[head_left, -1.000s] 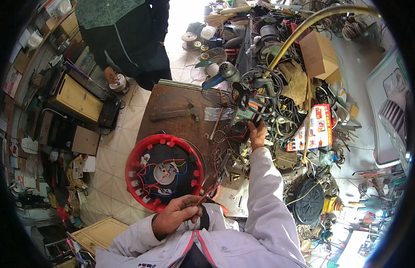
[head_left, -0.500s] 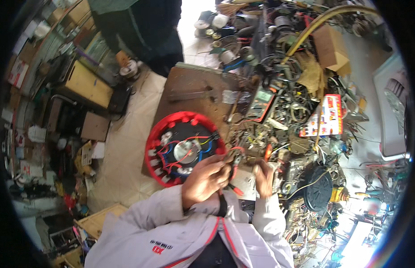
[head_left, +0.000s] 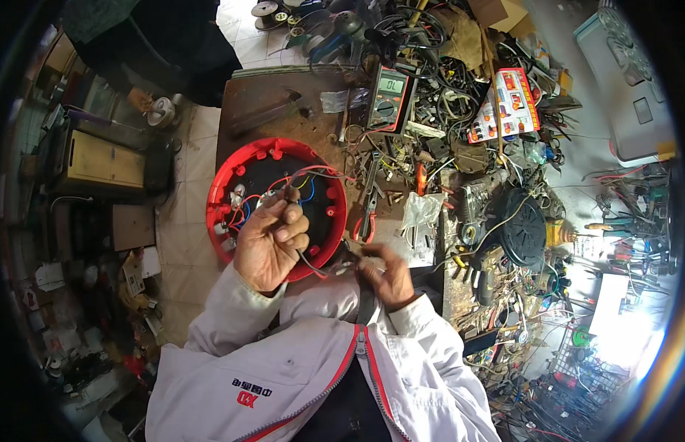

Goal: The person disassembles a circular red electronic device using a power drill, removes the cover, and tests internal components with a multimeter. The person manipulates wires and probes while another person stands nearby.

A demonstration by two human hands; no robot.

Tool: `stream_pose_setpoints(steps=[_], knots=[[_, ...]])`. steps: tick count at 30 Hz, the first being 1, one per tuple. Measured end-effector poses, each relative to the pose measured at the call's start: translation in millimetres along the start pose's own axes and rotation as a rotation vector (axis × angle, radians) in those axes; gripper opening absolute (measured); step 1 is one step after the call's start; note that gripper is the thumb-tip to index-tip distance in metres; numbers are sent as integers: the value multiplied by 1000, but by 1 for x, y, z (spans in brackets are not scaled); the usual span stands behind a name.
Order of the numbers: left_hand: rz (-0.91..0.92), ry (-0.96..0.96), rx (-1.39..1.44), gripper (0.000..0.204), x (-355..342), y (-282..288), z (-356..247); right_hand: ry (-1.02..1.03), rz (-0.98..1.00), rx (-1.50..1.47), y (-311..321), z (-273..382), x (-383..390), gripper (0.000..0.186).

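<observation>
A round red housing with a black inside and red, blue and yellow wires sits on the brown workbench. Over its near edge, my left hand is closed on a dark grey cable, which runs down out of the fingers toward the right. My right hand is closed at the near side of the bench, just right of the housing. Something small and dark is at its fingertips, too blurred to name. Between the housing and a clear plastic bag lie red-handled pliers.
A multimeter with a lit display stands at the back. Behind and right are heaped cables, a red-and-white printed card, an orange-handled tool and a round black cover. A person in dark clothes stands at the far left.
The view has shifted. The pliers, earlier between my hands, now lie on the bench. My left hand holds the cable up over the housing; my right hand has come closer to it.
</observation>
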State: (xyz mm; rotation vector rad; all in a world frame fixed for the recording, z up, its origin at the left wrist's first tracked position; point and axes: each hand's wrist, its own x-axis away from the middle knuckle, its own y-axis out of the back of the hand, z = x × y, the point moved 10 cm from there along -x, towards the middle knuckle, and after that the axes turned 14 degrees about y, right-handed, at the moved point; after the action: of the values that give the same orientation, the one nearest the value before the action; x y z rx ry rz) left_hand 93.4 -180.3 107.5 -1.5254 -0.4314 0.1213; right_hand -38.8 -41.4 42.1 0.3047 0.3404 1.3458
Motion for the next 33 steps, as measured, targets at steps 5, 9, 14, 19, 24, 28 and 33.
stream_pose_setpoints(steps=[5,9,14,19,24,28,33], knots=[[-42,-36,5,29,13,17,-8,99,99,642,-25,-106,23,39],[-87,-50,-35,29,13,16,-2,220,26,713,-40,-129,19,33],[-183,-77,-43,24,19,25,4,124,3,704,-8,-154,-2,24],[-232,-109,-44,23,23,27,8,159,-246,808,51,-184,-27,15],[-340,-95,-100,21,19,41,29,-97,-173,783,65,-193,-48,20],[-253,-86,-72,22,14,38,41,42,-268,472,66,-96,-44,25],[-176,-67,39,22,-1,32,53,203,242,-210,-22,52,-22,59]])
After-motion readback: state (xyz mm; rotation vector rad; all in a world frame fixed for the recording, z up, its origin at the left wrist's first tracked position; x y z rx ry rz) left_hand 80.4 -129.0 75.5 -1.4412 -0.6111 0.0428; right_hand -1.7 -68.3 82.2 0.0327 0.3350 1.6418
